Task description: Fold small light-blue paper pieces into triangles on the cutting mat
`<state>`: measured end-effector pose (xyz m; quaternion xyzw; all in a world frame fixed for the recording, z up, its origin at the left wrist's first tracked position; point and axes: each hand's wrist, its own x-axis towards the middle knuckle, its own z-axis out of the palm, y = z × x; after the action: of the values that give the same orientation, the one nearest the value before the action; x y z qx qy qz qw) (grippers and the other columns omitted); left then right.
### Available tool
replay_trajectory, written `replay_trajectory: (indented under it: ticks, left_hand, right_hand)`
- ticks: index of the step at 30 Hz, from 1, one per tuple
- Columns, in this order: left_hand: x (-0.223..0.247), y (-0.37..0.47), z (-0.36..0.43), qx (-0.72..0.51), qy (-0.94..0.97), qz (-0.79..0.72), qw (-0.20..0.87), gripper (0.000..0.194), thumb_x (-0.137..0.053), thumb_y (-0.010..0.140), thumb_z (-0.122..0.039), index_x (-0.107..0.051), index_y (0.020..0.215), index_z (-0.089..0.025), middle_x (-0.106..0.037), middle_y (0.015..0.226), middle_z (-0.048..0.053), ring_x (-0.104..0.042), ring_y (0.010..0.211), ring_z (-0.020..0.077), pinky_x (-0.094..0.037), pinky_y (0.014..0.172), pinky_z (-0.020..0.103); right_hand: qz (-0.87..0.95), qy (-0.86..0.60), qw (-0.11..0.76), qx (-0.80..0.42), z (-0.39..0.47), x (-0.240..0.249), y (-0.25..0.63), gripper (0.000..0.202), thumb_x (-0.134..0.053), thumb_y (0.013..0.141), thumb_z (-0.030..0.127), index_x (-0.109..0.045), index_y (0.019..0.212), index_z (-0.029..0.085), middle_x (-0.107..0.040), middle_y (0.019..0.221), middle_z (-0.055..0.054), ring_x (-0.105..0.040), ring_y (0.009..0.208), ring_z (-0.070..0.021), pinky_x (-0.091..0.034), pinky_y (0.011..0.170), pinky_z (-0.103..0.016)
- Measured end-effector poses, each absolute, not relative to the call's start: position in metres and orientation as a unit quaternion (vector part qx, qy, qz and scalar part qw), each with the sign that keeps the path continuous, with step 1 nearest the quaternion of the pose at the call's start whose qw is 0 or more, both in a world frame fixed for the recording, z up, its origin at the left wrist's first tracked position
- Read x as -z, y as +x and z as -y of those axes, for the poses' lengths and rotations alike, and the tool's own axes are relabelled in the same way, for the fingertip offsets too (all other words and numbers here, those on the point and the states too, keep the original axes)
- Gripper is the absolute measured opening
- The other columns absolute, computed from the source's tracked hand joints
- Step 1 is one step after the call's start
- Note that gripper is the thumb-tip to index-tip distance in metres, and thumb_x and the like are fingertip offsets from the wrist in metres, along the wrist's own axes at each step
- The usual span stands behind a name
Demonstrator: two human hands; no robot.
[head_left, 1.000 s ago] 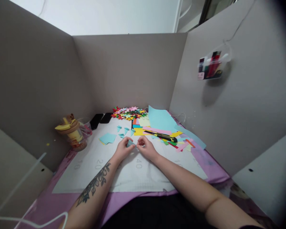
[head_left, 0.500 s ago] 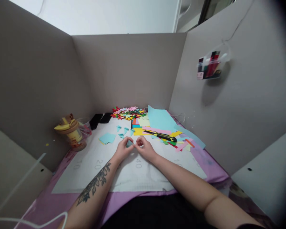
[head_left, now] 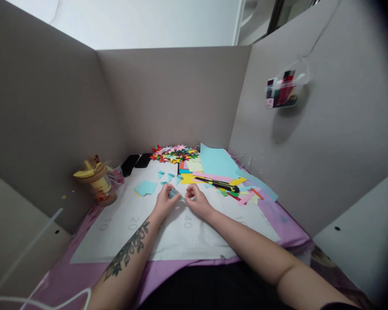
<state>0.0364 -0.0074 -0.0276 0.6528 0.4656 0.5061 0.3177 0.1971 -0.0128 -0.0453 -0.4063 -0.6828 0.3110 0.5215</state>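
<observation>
Between the thumb and fingers of my left hand (head_left: 165,201) is a small light blue paper piece (head_left: 173,193), partly hidden by the fingers. My right hand (head_left: 198,201) is closed in a pinch at the right end of that paper; its fingertips hide the exact contact. Just beyond the hands lie several small folded light blue pieces (head_left: 170,177). A stack of light blue paper squares (head_left: 145,187) rests to the left of my left hand. To the right of my right hand, a black and yellow utility knife (head_left: 218,184) lies across paper strips.
A heap of colourful folded paper stars (head_left: 174,153) sits at the back. Large blue sheets (head_left: 217,161) and paper scraps (head_left: 245,198) cover the right side. Two black phones (head_left: 143,160) and a lidded cup (head_left: 98,181) stand left. A clear pouch (head_left: 283,90) hangs on the right panel.
My left hand has shifted slightly left and turned, so more of the blue paper shows between its fingers. My right hand stays nearly in place, its fingers slightly moved.
</observation>
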Motion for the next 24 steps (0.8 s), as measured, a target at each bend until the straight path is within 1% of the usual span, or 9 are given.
replay_trajectory:
  ticks: [2,4,7,9,12,14,17,21,24]
  left_hand:
    - [0.029,0.036,0.008,-0.489,0.662,-0.459,0.335,0.026,-0.064,0.066,-0.025,-0.048,0.086,-0.019,-0.052,0.06,-0.007,-0.047,0.055,0.0099,-0.035,0.055,0.02]
    - [0.029,0.037,0.008,-0.478,0.67,-0.447,0.35,0.029,-0.066,0.065,-0.026,-0.048,0.086,-0.019,-0.051,0.06,-0.007,-0.047,0.054,0.0097,-0.035,0.054,0.02]
    - [0.026,0.037,0.006,-0.527,0.644,-0.414,0.37,0.032,-0.069,0.063,-0.026,-0.05,0.086,-0.018,-0.058,0.074,-0.002,-0.055,0.069,0.0127,-0.042,0.063,0.023]
    - [0.024,0.036,0.004,-0.571,0.607,-0.396,0.386,0.029,-0.066,0.067,-0.031,-0.051,0.088,-0.017,-0.06,0.087,0.003,-0.057,0.078,0.0149,-0.044,0.067,0.025]
    - [0.023,0.032,0.001,-0.577,0.574,-0.411,0.411,0.029,-0.056,0.076,-0.042,-0.056,0.09,-0.016,-0.061,0.093,0.007,-0.057,0.078,0.0151,-0.045,0.065,0.025]
    - [0.025,0.029,-0.001,-0.558,0.572,-0.425,0.425,0.033,-0.053,0.078,-0.046,-0.06,0.091,-0.016,-0.061,0.091,0.006,-0.056,0.077,0.0153,-0.044,0.064,0.024]
    - [0.029,0.026,-0.004,-0.543,0.572,-0.434,0.435,0.035,-0.05,0.079,-0.047,-0.062,0.09,-0.015,-0.059,0.08,0.004,-0.053,0.073,0.0145,-0.041,0.061,0.023]
    - [0.031,0.023,-0.006,-0.555,0.564,-0.422,0.442,0.027,-0.056,0.075,-0.043,-0.06,0.078,-0.016,-0.053,0.068,-0.001,-0.047,0.063,0.012,-0.036,0.057,0.021]
    - [0.03,0.022,-0.006,-0.552,0.575,-0.402,0.451,0.023,-0.06,0.072,-0.038,-0.056,0.069,-0.016,-0.049,0.063,-0.002,-0.043,0.059,0.0107,-0.034,0.057,0.021]
  right_hand:
    - [0.691,-0.399,0.521,-0.303,0.013,0.047,0.197,0.022,-0.051,0.072,0.019,-0.043,0.093,0.022,-0.054,0.074,0.003,-0.051,0.068,-0.0139,-0.042,0.068,-0.029]
    - [0.694,-0.395,0.52,-0.304,0.015,0.047,0.196,0.025,-0.052,0.071,0.018,-0.044,0.094,0.022,-0.055,0.077,0.002,-0.049,0.067,-0.0133,-0.04,0.067,-0.028]
    - [0.669,-0.38,0.526,-0.363,0.016,0.045,0.192,0.028,-0.054,0.07,0.018,-0.045,0.096,0.022,-0.052,0.073,0.004,-0.047,0.061,-0.0119,-0.039,0.06,-0.026]
    - [0.625,-0.36,0.554,-0.417,0.015,0.041,0.187,0.028,-0.054,0.068,0.017,-0.045,0.094,0.022,-0.051,0.072,0.004,-0.049,0.062,-0.0121,-0.039,0.059,-0.025]
    - [0.545,-0.336,0.593,-0.488,0.008,0.031,0.176,0.025,-0.057,0.064,0.017,-0.046,0.087,0.021,-0.054,0.074,0.003,-0.053,0.066,-0.0136,-0.042,0.059,-0.025]
    - [0.509,-0.343,0.597,-0.517,0.001,0.024,0.167,0.022,-0.058,0.062,0.017,-0.048,0.082,0.02,-0.056,0.07,0.002,-0.053,0.063,-0.0138,-0.041,0.056,-0.025]
    - [0.486,-0.35,0.612,-0.517,-0.008,0.02,0.154,0.019,-0.059,0.06,0.017,-0.05,0.077,0.019,-0.054,0.064,0.004,-0.051,0.058,-0.0127,-0.037,0.052,-0.023]
    - [0.478,-0.334,0.648,-0.49,-0.01,0.026,0.148,0.018,-0.063,0.062,0.021,-0.048,0.072,0.019,-0.05,0.062,0.005,-0.047,0.057,-0.0109,-0.036,0.055,-0.023]
    - [0.5,-0.355,0.64,-0.463,-0.006,0.03,0.151,0.017,-0.063,0.064,0.022,-0.047,0.069,0.019,-0.048,0.06,0.006,-0.045,0.056,-0.0103,-0.035,0.055,-0.023]
